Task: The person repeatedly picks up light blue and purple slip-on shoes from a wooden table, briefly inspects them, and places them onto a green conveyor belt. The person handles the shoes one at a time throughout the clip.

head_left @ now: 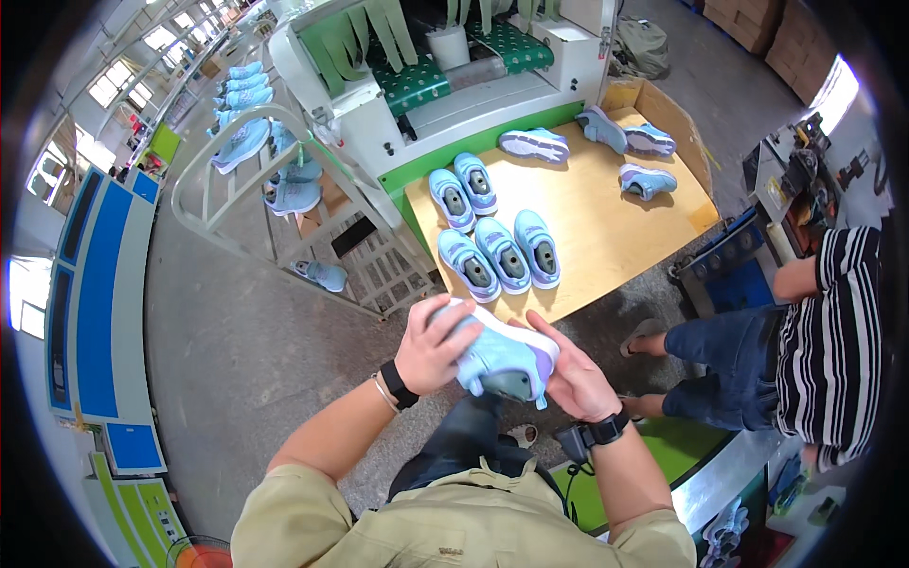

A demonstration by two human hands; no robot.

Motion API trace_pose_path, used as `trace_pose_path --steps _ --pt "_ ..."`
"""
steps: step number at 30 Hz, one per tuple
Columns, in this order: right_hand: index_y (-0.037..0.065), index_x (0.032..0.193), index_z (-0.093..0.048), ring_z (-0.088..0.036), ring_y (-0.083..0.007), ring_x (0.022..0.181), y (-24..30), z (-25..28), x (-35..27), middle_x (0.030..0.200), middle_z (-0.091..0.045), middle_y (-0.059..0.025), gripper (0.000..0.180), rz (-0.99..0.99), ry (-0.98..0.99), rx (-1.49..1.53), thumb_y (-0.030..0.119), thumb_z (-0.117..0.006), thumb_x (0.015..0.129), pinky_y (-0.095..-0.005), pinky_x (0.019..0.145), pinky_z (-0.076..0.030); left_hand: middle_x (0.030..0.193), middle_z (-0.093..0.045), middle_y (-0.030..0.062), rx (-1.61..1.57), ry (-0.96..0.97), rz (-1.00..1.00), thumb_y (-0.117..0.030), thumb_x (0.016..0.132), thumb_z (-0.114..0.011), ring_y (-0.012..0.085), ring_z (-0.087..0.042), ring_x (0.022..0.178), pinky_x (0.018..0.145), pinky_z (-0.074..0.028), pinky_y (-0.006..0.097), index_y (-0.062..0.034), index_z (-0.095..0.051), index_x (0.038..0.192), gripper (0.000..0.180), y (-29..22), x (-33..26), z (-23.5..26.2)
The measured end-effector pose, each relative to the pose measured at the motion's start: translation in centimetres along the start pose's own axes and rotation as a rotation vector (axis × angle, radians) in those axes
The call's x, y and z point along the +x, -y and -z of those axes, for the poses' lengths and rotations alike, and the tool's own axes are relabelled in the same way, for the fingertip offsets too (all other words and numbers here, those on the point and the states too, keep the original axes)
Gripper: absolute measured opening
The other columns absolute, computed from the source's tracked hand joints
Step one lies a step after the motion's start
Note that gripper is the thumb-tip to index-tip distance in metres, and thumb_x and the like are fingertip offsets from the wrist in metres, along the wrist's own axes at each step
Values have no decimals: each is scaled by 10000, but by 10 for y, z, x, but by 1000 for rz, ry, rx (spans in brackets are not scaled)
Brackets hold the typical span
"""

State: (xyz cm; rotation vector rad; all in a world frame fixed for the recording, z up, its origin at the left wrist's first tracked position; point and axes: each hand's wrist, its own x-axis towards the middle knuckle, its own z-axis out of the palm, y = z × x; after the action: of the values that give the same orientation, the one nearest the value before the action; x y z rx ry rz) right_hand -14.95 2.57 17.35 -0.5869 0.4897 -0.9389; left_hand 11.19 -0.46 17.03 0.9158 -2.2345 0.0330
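1. We have a light-blue mesh shoe with a white sole and lilac heel (500, 354) raised just off the seven o'clock edge of the pale wooden bench (611, 237).
2. It could drop, we judge, if our left grip slackened, since our right fingers are too spread to catch it surely.
3. Swung low toward twelve o'clock, it might knock the row of three light-blue shoes with dark insides (493, 239), which stand close to that edge.
4. Our left hand (431, 348), reaching in from seven o'clock, is clamped over the toe end, fingers curled.
5. Our right hand (579, 381), from five o'clock, is spread beside the heel, palm inward; its firm contact we cannot tell.
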Motion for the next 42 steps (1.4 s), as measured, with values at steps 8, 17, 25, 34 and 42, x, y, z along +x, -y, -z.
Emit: trace_pose_path --steps 8,17,25,34,42 --pt "36 1342 -639 -602 -150 1141 -46 86 71 1291 -661 -57 369 -10 -77 -690 147 -648 990 -305 970 -475 1517 -400 206 -52 302 280 2 757 -707 424 -410 1379 1135 -375 518 -149 -427 1523 830 43 -37 -59" --pt "47 1014 -698 -591 -348 1044 -76 111 108 1074 -628 -151 199 -22 -219 -1116 123 -751 837 -447 935 -469 1165 -654 218 -584 393 1076 -289 874 -781 344 -634 1143 978 -512 441 -19 -681 1201 436 60 -67 -110" --pt "17 967 -664 -620 -299 957 -90 124 124 981 -635 -133 184 32 -267 -1183 118 -756 844 -398 862 -492 1174 -695 126 -787 506 1169 -337 938 -724 192 -670 1003 885 -541 347 -34 -683 1248 436 76 -57 -112" --pt "59 987 -689 -620 -334 931 -101 128 114 993 -617 -153 118 185 -293 -1317 106 -692 879 -406 834 -507 1265 -666 39 -1255 461 1309 -269 1040 -612 156 -647 1094 864 -601 341 -80 -588 1425 430 88 -87 -105" --pt "7 1097 -668 -621 -134 914 -54 135 123 991 -682 -30 220 -290 -242 -749 203 -627 1009 -297 836 -488 1202 -686 95 -1386 550 1294 -311 1062 -568 179 -682 1021 855 -607 327 -4 -559 1413 466 104 -63 -81"
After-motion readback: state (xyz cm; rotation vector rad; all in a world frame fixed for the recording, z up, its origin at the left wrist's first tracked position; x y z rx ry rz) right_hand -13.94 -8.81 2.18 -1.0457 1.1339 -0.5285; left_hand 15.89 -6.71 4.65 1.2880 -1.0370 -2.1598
